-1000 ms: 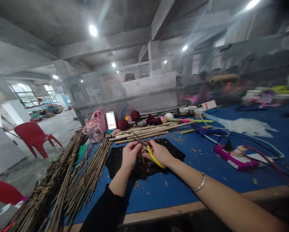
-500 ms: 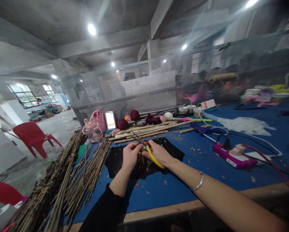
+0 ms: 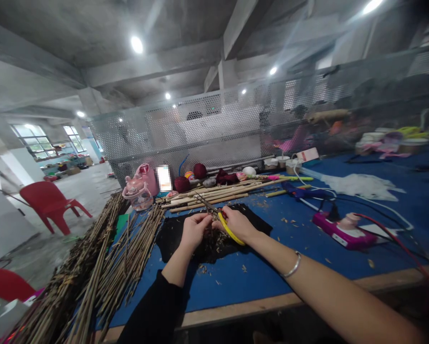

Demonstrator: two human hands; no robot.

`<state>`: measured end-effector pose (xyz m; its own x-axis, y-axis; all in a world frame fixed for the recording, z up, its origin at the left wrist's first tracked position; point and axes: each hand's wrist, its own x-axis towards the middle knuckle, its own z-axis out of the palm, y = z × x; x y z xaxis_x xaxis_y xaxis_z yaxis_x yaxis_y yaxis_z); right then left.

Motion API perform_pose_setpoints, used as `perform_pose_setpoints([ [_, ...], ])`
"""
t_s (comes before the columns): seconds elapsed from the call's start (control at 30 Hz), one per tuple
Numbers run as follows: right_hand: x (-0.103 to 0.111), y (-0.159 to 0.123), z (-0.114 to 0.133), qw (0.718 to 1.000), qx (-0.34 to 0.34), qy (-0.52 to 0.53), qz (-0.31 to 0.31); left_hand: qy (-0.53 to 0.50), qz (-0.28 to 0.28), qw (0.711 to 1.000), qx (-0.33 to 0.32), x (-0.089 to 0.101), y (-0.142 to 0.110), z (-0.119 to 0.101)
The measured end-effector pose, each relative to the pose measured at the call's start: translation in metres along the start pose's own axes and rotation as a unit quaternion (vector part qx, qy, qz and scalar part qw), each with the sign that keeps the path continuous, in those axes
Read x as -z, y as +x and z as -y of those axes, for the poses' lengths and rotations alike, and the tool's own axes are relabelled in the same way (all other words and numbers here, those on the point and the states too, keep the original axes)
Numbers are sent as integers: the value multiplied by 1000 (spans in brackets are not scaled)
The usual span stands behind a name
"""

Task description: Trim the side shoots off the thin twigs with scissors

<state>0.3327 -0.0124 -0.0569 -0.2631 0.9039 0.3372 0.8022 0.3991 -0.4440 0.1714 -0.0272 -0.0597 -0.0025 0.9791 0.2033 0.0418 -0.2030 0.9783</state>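
My right hand (image 3: 238, 224) is closed on a pair of scissors (image 3: 230, 231) with yellow handles, its blades pointing up and to the left. Close beside it, my left hand (image 3: 195, 230) is pinched, with fingertips near the blades; whatever small piece it grips is too small to make out. Beneath both hands a black cloth (image 3: 173, 236) lies on the blue tabletop (image 3: 232, 291), strewn with brown scraps (image 3: 210, 243). A bundle of thin brown sticks (image 3: 135, 258) lies to the left of the cloth.
Pale rods (image 3: 214, 195) lie behind the cloth, near dark red yarn balls (image 3: 181, 184) and a pink clear jug (image 3: 138, 193). At right are a purple power strip (image 3: 343, 231), cables and a blue glue gun (image 3: 302, 191). A red chair (image 3: 49, 200) stands at left.
The scissor blades have shifted slightly, and the right hand has turned a little around the handles. The left hand stays almost in place.
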Motion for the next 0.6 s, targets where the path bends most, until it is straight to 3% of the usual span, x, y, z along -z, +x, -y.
perform_pose_setpoints([
  [0.33,-4,2,-1,1000,-2,-14,5,-43,-15,999,9,1,1,0],
  [0.6,-3,-2,3,999,31,17,9,-17,-15,1000,0,0,-1,-2],
])
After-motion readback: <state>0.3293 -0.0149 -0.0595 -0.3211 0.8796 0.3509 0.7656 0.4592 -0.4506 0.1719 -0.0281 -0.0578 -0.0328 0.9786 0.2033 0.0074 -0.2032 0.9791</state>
